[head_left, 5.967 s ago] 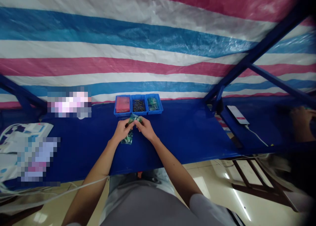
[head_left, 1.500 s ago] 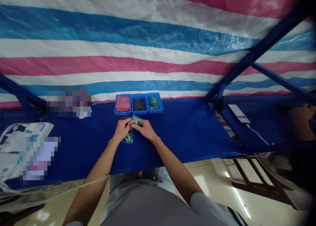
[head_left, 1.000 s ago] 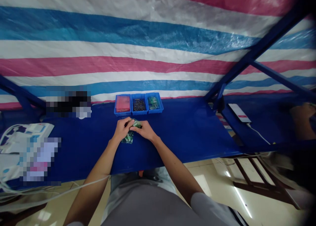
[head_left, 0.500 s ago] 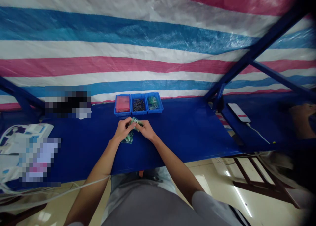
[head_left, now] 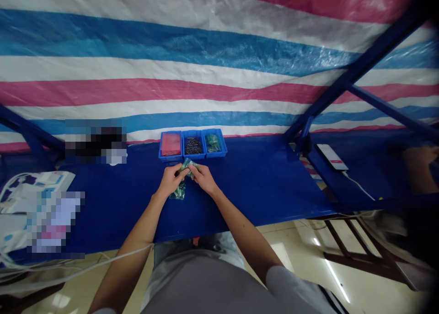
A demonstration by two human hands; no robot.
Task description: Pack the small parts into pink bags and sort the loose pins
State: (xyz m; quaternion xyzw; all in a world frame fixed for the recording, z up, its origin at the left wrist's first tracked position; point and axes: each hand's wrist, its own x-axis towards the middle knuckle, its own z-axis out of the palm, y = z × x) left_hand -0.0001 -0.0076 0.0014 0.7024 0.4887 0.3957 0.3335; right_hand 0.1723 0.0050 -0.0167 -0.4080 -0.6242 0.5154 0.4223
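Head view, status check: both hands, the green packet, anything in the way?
Left hand and right hand: both pinching green packet. Second green packet close by, contact unclear. Three blue bins just beyond, apparently not blocking.

This looks to me like a makeshift workshop, at a guess one for sorting or packing small parts. A striped plastic sheet (head_left: 206, 53) serves as the backdrop, with blue metal beams (head_left: 329, 94) slanting across it. Small blue bins (head_left: 194, 157) of sorted pieces line up on the long blue surface (head_left: 267, 181), and another person's arm (head_left: 422, 174) shows over the neighbouring stretch, above a tiled floor (head_left: 305, 273).
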